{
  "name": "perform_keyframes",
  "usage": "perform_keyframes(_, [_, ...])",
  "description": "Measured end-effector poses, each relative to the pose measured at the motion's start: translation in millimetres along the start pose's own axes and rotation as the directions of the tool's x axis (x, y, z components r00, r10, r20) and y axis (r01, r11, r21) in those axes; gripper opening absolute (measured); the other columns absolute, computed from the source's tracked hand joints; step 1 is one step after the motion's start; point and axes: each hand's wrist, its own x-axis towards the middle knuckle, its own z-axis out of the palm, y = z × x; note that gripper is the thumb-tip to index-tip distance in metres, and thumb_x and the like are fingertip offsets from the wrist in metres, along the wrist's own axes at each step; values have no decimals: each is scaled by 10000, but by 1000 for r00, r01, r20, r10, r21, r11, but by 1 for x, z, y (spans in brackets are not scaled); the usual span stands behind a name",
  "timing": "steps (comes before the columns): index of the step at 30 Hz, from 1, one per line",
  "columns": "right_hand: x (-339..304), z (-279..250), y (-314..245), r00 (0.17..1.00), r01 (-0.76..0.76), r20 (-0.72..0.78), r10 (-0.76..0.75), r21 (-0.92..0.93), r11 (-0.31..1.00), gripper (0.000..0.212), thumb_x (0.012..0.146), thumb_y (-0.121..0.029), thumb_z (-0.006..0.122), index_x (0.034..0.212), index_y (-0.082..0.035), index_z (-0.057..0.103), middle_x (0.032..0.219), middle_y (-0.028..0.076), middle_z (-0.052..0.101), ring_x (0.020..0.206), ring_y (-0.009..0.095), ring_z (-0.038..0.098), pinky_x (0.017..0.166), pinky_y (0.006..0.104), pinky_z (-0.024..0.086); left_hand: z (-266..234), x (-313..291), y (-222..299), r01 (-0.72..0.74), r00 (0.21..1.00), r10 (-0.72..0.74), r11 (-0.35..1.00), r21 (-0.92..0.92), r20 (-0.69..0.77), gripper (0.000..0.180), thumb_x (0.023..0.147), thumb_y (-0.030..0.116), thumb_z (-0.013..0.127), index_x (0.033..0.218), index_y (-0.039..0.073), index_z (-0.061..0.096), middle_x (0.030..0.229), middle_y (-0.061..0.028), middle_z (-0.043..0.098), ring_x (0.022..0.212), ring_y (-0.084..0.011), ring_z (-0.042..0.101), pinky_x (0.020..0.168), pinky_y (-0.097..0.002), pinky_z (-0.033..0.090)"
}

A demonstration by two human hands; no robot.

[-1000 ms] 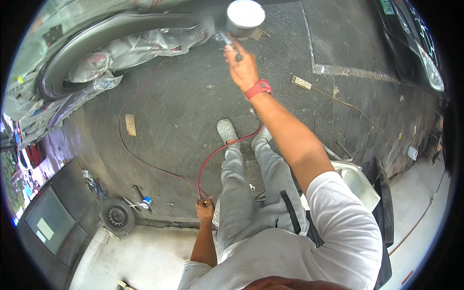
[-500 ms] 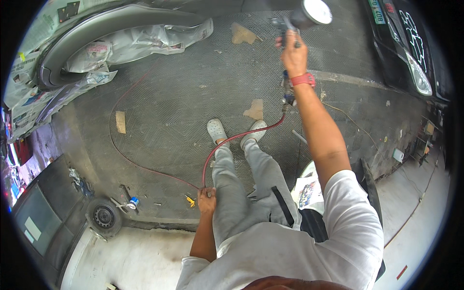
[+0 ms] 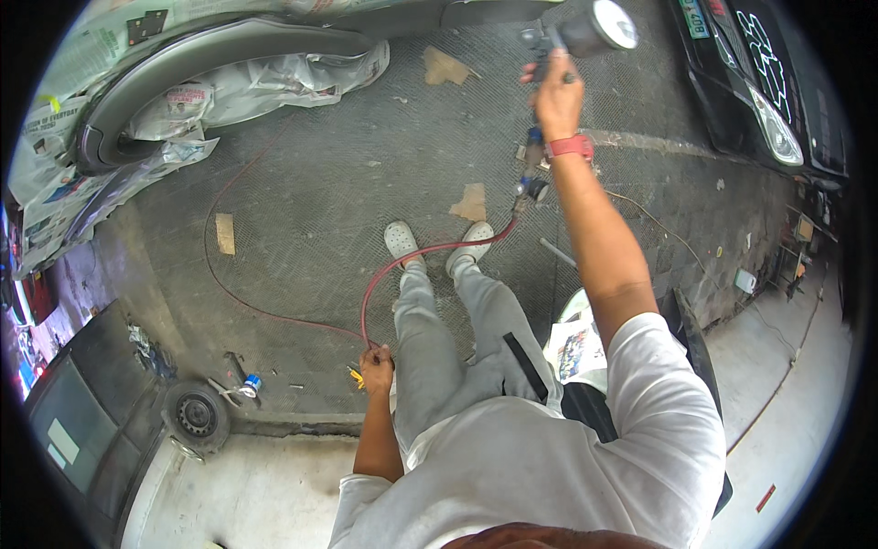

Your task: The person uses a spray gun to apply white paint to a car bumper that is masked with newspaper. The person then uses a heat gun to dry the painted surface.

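My right hand (image 3: 557, 99), arm stretched out ahead, grips a paint spray gun (image 3: 585, 32) with a dark cup and a round whitish lid on top. Below its handle a blue-and-metal air fitting (image 3: 530, 174) joins a red air hose (image 3: 430, 247). The hose curves back past my legs to my left hand (image 3: 376, 368), which is closed around it beside my left thigh. From there a thinner-looking stretch runs off over the floor to the left. Up ahead on the left, a grey fender panel (image 3: 183, 55) is masked with newspaper (image 3: 265, 87), apart from the gun.
A black car front (image 3: 759, 101) stands at the far right. A wheel (image 3: 197, 414) and a blue-labelled can (image 3: 250, 386) sit at lower left. A newspaper-topped white bucket (image 3: 579, 352) is by my right leg. Cardboard scraps (image 3: 448, 66) lie on the dark textured floor.
The spray gun has shifted slightly right and down in view, its fitting swinging left. My left hand and the hose have moved a little left. Both grips stay the same.
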Motion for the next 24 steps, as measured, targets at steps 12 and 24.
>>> perform_keyframes(12, [-89, 155, -57, 923, -25, 383, -38, 157, 987, 523, 1123, -472, 506, 1273, -4, 685, 838, 64, 746, 681, 111, 689, 486, 274, 506, -59, -23, -89, 244, 966, -249, 967, -70, -68, 450, 942, 440, 773, 920, -9, 748, 984, -200, 714, 906, -327, 696, 897, -447, 529])
perform_keyframes(24, [41, -39, -21, 983, -31, 180, 41, -57, 998, 534, 1135, -470, 459, 1273, -9, 691, 856, 80, 747, 699, 126, 704, 475, 280, 514, -32, -24, 30, -120, 992, 118, 991, 66, 43, 455, 970, 420, 733, 855, -20, 747, 832, -195, 710, 819, -367, 672, 811, -471, 518])
